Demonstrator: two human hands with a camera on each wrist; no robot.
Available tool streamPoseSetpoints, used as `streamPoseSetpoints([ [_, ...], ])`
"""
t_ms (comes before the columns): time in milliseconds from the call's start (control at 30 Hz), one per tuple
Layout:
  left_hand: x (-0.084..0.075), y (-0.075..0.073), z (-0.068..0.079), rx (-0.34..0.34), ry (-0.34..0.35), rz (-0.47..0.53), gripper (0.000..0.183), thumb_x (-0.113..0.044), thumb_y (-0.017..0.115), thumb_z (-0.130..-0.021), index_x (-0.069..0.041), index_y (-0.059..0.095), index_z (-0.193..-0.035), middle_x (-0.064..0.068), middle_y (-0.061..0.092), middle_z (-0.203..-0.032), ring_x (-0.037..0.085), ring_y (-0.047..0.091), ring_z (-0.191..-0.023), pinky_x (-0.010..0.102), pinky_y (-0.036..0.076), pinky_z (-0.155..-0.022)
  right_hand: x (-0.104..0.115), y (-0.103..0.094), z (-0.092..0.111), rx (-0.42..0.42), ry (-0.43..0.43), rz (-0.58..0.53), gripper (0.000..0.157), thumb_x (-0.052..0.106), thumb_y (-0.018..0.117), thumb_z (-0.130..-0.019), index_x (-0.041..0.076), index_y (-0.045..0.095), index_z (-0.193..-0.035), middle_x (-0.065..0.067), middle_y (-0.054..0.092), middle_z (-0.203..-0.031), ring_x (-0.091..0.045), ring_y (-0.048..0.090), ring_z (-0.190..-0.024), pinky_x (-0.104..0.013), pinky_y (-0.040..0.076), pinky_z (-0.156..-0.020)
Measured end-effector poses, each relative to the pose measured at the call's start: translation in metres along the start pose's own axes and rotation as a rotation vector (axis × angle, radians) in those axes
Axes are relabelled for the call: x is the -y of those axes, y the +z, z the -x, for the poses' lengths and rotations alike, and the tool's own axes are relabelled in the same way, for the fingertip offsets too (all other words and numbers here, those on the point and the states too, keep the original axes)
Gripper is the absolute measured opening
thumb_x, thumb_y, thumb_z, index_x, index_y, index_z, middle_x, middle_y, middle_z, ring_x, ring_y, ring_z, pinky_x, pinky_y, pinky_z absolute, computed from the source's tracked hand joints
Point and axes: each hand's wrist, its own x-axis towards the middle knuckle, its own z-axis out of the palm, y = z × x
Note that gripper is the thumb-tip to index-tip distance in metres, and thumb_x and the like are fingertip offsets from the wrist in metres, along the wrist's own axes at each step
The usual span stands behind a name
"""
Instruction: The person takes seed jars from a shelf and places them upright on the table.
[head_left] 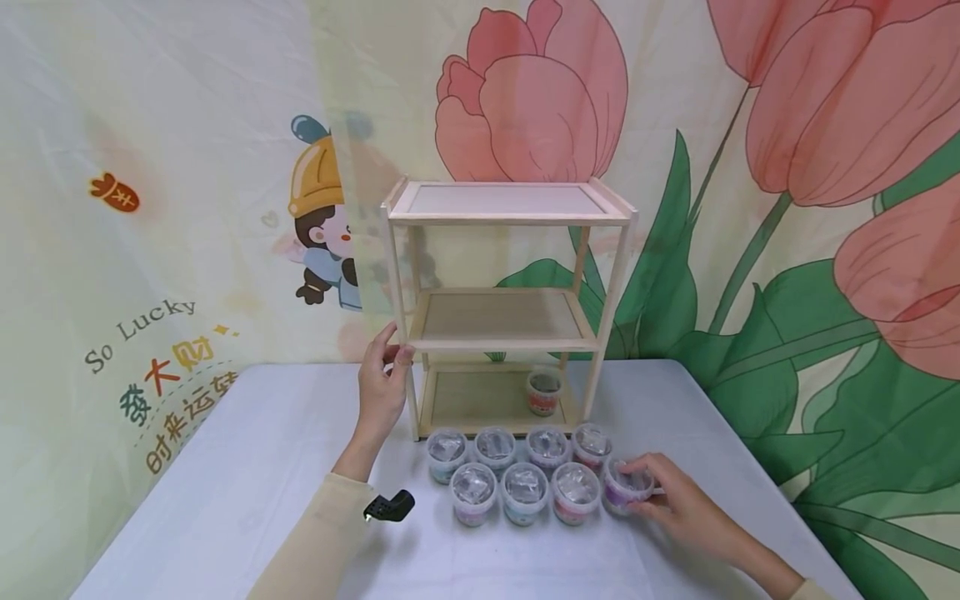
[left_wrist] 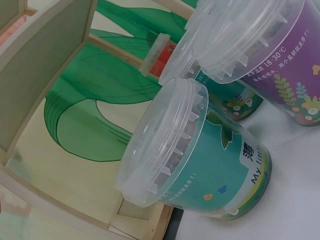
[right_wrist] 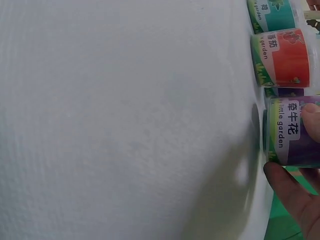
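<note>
A small wooden shelf rack (head_left: 512,344) with three tiers stands at the back of the table. My left hand (head_left: 381,387) grips its front left post, thumb and fingers at the height of the middle tier. My right hand (head_left: 678,504) pinches a clear-lidded plastic tub with a purple label (right_wrist: 284,132), thumb on one side and fingers on the other, at the right end of the front row. Beside it, a red-labelled tub (head_left: 576,493) and several others stand in two rows. One more red-labelled tub (head_left: 543,392) sits on the bottom tier, toward the right.
A teal-labelled tub (left_wrist: 215,170) stands by the rack's foot at the left end of the back row. Behind the rack hangs a printed cloth (head_left: 525,108) with large tulips. A white cloth (head_left: 225,500) covers the table.
</note>
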Motion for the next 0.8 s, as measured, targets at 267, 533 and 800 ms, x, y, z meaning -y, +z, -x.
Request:
streamPoseSetpoints([
  [267, -0.002, 0.001, -0.001, 0.004, -0.021, -0.006, 0.051, -0.013, 0.061, -0.109, -0.008, 0.048, -0.158, 0.022, 0.062, -0.125, 0.030, 0.062, -0.112, 0.037, 0.050, -0.093, -0.001, 0.006, 0.005, 0.011, 0.005, 0.026, 0.045, 0.005, 0.083, -0.090, 0.014, 0.062, -0.128, -0.010, 0.062, -0.127, -0.005, 0.059, -0.118, -0.028, 0.061, -0.083],
  [533, 0.000, -0.001, 0.002, 0.006, 0.017, 0.017, 0.051, -0.019, 0.065, -0.107, -0.015, 0.051, -0.157, 0.015, 0.064, -0.123, 0.024, 0.063, -0.109, 0.037, 0.051, -0.090, -0.002, 0.007, 0.007, 0.038, 0.027, 0.026, 0.047, 0.004, 0.082, -0.090, 0.015, 0.060, -0.130, -0.011, 0.060, -0.129, -0.006, 0.058, -0.119, -0.028, 0.061, -0.086],
  [800, -0.001, -0.002, 0.002, 0.014, 0.014, 0.032, 0.051, -0.022, 0.064, -0.108, -0.015, 0.051, -0.157, 0.015, 0.064, -0.124, 0.025, 0.063, -0.110, 0.037, 0.051, -0.091, 0.004, -0.003, 0.004, 0.110, 0.039, 0.039, 0.045, 0.004, 0.080, -0.093, 0.014, 0.059, -0.132, -0.012, 0.060, -0.130, -0.012, 0.060, -0.120, -0.030, 0.061, -0.086],
])
